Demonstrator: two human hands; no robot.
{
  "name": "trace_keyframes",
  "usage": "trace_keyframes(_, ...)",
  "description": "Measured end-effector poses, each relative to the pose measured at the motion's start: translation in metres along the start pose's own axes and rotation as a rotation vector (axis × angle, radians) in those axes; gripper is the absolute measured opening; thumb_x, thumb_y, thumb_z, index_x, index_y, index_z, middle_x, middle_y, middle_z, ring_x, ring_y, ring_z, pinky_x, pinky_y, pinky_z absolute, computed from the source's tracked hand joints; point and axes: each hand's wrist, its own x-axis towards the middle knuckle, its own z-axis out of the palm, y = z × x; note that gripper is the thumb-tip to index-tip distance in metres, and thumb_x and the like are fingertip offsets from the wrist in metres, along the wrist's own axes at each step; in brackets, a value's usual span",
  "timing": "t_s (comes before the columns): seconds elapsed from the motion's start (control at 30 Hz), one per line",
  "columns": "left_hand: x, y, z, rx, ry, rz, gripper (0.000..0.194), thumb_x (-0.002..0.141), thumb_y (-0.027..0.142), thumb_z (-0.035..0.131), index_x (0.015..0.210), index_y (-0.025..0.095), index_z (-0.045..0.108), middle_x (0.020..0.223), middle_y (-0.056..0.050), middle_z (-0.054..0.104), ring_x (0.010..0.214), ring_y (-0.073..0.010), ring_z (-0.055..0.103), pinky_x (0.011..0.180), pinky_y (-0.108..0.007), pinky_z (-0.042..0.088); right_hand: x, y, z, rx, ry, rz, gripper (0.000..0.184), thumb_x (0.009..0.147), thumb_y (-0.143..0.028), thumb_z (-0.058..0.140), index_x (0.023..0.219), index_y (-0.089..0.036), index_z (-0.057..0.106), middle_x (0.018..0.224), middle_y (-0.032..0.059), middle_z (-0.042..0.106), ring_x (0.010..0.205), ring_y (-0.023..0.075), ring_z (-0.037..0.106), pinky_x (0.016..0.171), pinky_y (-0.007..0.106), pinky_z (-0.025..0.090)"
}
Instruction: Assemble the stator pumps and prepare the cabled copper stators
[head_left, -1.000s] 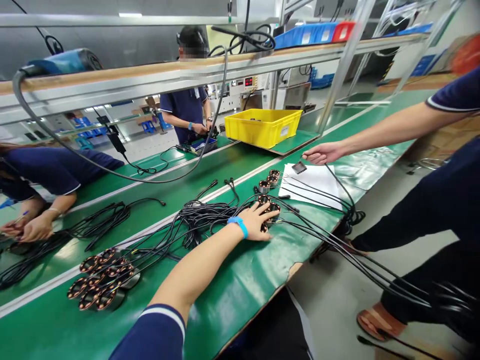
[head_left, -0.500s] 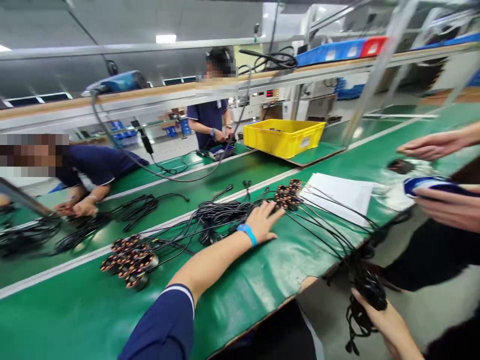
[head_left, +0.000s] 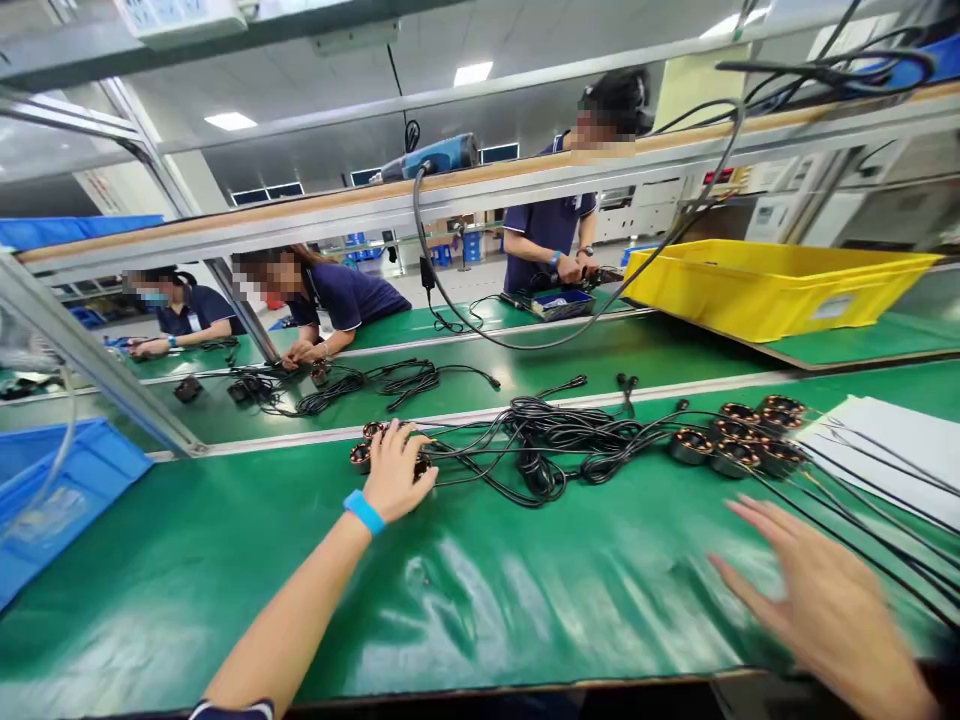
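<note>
Shifted since the earlier frame: my left hand, from the right coil cluster to the left coil cluster, grip unclear. Right hand: fingers apart, near the right cluster.

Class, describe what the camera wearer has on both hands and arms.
The left hand is gloveless, with a bright blue wristband and a navy sleeve edged in white. The right hand, blurred, is also gloveless; no sleeve shows there.

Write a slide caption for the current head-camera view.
Left hand over copper-wound stators, right hand open near another stator cluster, black cables bunched between them on a green bench.
</note>
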Motion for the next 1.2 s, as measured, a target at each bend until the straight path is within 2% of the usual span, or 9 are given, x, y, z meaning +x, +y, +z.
trace_keyframes(0.17, 0.03, -0.04, 0.005, -0.021, -0.107, -0.033, 0.052, 0.094, 0.057, 0.048, 0.142, 0.037, 0.047, 0.154, -0.005, 0.039, 0.148, -0.0355, 0.018, 0.117, -0.066, 0.01, 0.132, -0.022, 0.032, -0.102, -0.076, -0.399, 0.109, 0.067, -0.03, 0.063, 0.157, -0.026, 0.001, 0.158, 0.0079, 0.024, 0.144, 0.0317, 0.023, 0.116, 0.054, 0.025)
trace_keyframes(0.3, 0.05, -0.04, 0.032, -0.02, -0.233, -0.018, 0.063, 0.084, 0.075, 0.051, 0.135, 0.037, 0.056, 0.154, -0.005, 0.041, 0.147, -0.0389, 0.022, 0.116, -0.067, 0.008, 0.194, -0.015, 0.074, -0.166, -0.387, -0.367, 0.114, 0.052, -0.013, 0.062, 0.156, -0.014, 0.015, 0.15, 0.0174, 0.035, 0.136, 0.035, 0.037, 0.109, 0.049, 0.036)
trace_keyframes(0.43, 0.051, -0.04, 0.049, -0.019, -0.264, -0.022, 0.064, 0.083, 0.079, 0.047, 0.117, 0.029, 0.068, 0.142, -0.008, 0.053, 0.143, -0.038, 0.03, 0.114, -0.068, 0.016, 0.206, -0.01, 0.086, -0.048, -0.615, -0.275, 0.092, 0.065, -0.022, 0.061, 0.152, -0.014, 0.031, 0.123, 0.0158, 0.055, 0.1, 0.0312, 0.061, 0.084, 0.04, 0.051)
trace_keyframes(0.53, 0.04, -0.04, 0.047, -0.06, -0.239, -0.026, 0.072, 0.072, 0.08, 0.062, 0.122, 0.026, 0.064, 0.141, -0.01, 0.054, 0.141, -0.0389, 0.032, 0.113, -0.068, 0.02, 0.205, -0.011, 0.066, 0.01, -0.504, -0.212, 0.067, 0.079, -0.031, 0.055, 0.144, -0.019, 0.043, 0.122, 0.0133, 0.054, 0.102, 0.0302, 0.06, 0.074, 0.036, 0.05)
trace_keyframes(0.63, 0.024, -0.039, 0.04, -0.116, -0.11, -0.021, 0.058, 0.079, 0.057, 0.071, 0.128, 0.03, 0.058, 0.143, -0.006, 0.051, 0.14, -0.0308, 0.035, 0.117, -0.056, 0.023, 0.215, -0.019, 0.033, -0.023, -0.368, -0.142, 0.052, 0.09, -0.042, 0.045, 0.139, -0.024, 0.045, 0.119, 0.0108, 0.054, 0.101, 0.0274, 0.059, 0.068, 0.035, 0.046)
trace_keyframes(0.73, 0.01, -0.036, 0.036, -0.139, -0.07, 0.032, 0.024, 0.088, 0.042, 0.064, 0.111, 0.033, 0.066, 0.137, -0.001, 0.054, 0.141, -0.0253, 0.034, 0.12, -0.051, 0.017, 0.233, -0.026, 0.007, -0.117, -0.228, -0.079, 0.048, 0.09, -0.049, 0.045, 0.13, -0.022, 0.049, 0.11, 0.0105, 0.054, 0.101, 0.0275, 0.056, 0.067, 0.035, 0.043)
trace_keyframes(0.87, 0.004, -0.032, 0.033, -0.127, -0.136, -0.002, 0.031, 0.081, 0.05, 0.068, 0.104, 0.031, 0.065, 0.136, -0.002, 0.056, 0.141, -0.0312, 0.034, 0.119, -0.059, 0.013, 0.251, -0.028, -0.011, -0.229, -0.089, -0.101, 0.049, 0.086, -0.049, 0.048, 0.127, -0.022, 0.051, 0.106, 0.0118, 0.053, 0.1, 0.0288, 0.053, 0.061, 0.034, 0.037)
trace_keyframes(1.03, -0.016, -0.034, 0.019, -0.017, -0.149, -0.073, 0.026, 0.075, 0.028, 0.064, 0.101, 0.027, 0.061, 0.14, -0.003, 0.054, 0.143, -0.0335, 0.031, 0.119, -0.061, 0.017, 0.254, -0.031, -0.015, -0.212, -0.133, -0.212, 0.044, 0.08, -0.044, 0.055, 0.119, -0.022, 0.056, 0.102, 0.0098, 0.053, 0.092, 0.0265, 0.053, 0.06, 0.034, 0.037)
trace_keyframes(1.2, -0.054, -0.053, 0.004, -0.005, -0.202, -0.187, 0.029, 0.077, 0.017, 0.054, 0.105, 0.024, 0.06, 0.161, -0.002, 0.027, 0.15, -0.0357, 0.013, 0.116, -0.059, 0.027, 0.243, -0.045, 0.004, -0.144, -0.224, -0.338, 0.046, 0.077, -0.038, 0.059, 0.118, -0.018, 0.056, 0.103, 0.0103, 0.054, 0.093, 0.0276, 0.053, 0.077, 0.038, 0.044)
